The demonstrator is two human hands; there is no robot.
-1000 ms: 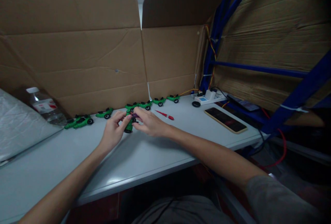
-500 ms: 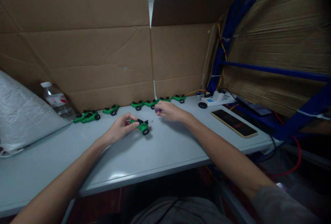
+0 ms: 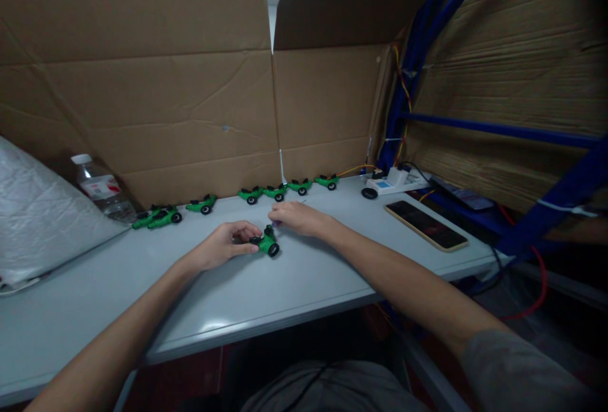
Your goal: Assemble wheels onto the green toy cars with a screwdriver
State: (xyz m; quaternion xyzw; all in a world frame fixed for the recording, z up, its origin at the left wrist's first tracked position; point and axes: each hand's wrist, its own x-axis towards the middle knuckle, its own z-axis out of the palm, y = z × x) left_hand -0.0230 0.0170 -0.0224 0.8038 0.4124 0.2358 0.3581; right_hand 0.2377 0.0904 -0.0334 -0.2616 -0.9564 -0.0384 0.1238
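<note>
My left hand [image 3: 228, 246] is closed around the rear of a small green toy car [image 3: 266, 244] with black wheels, its thumb and fingers gripping the black part. The car is just over the table or resting on it; I cannot tell which. At its far right side, my right hand [image 3: 297, 217] has its fingers pinched on a small purple piece [image 3: 275, 224], mostly hidden by the fingers, close to the car's black top part. A thin dark line shows just behind that hand, too small to name.
More green toy cars [image 3: 276, 193] stand along the back edge, by the cardboard wall [image 3: 190, 101]. To the left are a plastic bottle [image 3: 102, 187] and a white bag [image 3: 42, 222]. On the right lie a phone [image 3: 425, 226], a power strip [image 3: 399, 180] and a black ring [image 3: 369, 193].
My right hand has come down and left from the row of cars to the held car, bringing the purple piece. The held car has shifted slightly right and down.
</note>
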